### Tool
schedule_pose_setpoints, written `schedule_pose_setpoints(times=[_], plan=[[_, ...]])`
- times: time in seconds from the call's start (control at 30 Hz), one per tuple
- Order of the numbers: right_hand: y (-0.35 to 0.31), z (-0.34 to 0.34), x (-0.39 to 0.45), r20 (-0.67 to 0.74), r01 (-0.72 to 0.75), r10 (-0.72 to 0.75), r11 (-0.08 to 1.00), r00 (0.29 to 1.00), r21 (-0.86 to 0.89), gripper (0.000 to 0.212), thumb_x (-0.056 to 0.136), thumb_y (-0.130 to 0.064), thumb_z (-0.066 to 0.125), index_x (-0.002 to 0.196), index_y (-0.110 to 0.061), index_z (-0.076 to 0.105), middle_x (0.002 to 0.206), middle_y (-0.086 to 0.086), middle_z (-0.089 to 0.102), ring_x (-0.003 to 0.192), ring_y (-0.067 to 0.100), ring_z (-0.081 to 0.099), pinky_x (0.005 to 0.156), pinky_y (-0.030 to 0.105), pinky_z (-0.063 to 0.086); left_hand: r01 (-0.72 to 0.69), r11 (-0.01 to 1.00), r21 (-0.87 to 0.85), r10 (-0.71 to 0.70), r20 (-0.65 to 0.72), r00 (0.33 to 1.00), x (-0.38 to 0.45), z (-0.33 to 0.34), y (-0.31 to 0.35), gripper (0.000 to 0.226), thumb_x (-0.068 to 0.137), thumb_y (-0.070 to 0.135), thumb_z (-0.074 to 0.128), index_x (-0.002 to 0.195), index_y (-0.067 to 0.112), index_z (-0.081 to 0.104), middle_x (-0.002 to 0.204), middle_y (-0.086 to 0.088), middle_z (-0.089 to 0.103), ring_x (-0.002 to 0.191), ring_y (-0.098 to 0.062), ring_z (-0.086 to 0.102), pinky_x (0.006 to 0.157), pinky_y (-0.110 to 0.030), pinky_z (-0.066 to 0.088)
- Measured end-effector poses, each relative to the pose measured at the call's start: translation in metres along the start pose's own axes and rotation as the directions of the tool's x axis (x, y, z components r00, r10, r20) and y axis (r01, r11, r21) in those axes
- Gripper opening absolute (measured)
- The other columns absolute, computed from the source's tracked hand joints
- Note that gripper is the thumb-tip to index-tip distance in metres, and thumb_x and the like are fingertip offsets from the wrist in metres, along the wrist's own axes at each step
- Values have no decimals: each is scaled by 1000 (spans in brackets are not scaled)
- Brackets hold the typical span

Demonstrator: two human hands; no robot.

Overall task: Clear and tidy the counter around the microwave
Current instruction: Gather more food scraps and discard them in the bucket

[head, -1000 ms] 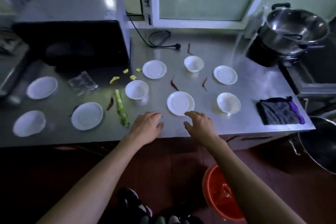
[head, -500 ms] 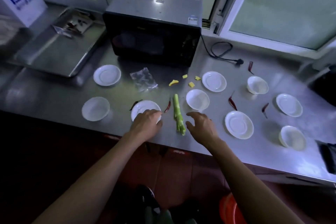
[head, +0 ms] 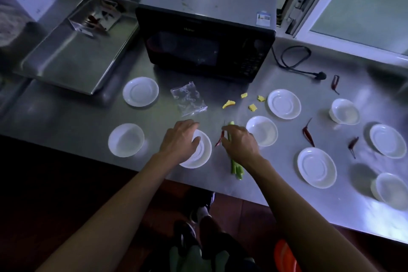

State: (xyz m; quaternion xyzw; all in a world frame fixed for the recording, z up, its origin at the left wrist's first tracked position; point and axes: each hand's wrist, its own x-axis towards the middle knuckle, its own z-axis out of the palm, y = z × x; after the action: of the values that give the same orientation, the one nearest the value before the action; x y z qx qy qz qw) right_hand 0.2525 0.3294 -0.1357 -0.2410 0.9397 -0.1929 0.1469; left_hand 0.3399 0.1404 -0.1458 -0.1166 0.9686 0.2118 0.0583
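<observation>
A black microwave stands at the back of the steel counter. My left hand lies over a white saucer near the front edge, its fingers curled over the far rim and its thumb on the dish. My right hand covers a green vegetable stalk, with fingers curled down around it. A dried red chili lies right beside those fingertips. Yellow scraps and a crumpled clear plastic bag lie in front of the microwave.
Several more white saucers and small bowls are spread over the counter, with loose red chilies between them. A steel tray sits on the left, a power cord on the right, and an orange bucket on the floor.
The view has swung left and closer to the microwave. My left hand has settled on the saucer. My right hand has come down onto the green stalk beside the chili.
</observation>
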Motion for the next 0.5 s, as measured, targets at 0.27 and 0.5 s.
schedule_pose_setpoints(times=[0.27,0.5], plan=[[19,5,72,50,-25,24,999,998,27,38,95,-25,58,133,-20,62,139,1,61,124,29,56,105,43,45,18,993,120,-25,60,998,73,4,-3,55,91,28,52,144,26,37,147,-1,37,137,-26,30,89,-52,49],[27,16,115,87,-85,85,996,993,-5,41,93,-21,56,133,-20,59,139,2,59,126,32,51,103,44,42,92,984,155,-109,107,988,114,22,-15,57,92,31,56,142,30,29,156,-5,19,147,-32,12,99,-59,43]])
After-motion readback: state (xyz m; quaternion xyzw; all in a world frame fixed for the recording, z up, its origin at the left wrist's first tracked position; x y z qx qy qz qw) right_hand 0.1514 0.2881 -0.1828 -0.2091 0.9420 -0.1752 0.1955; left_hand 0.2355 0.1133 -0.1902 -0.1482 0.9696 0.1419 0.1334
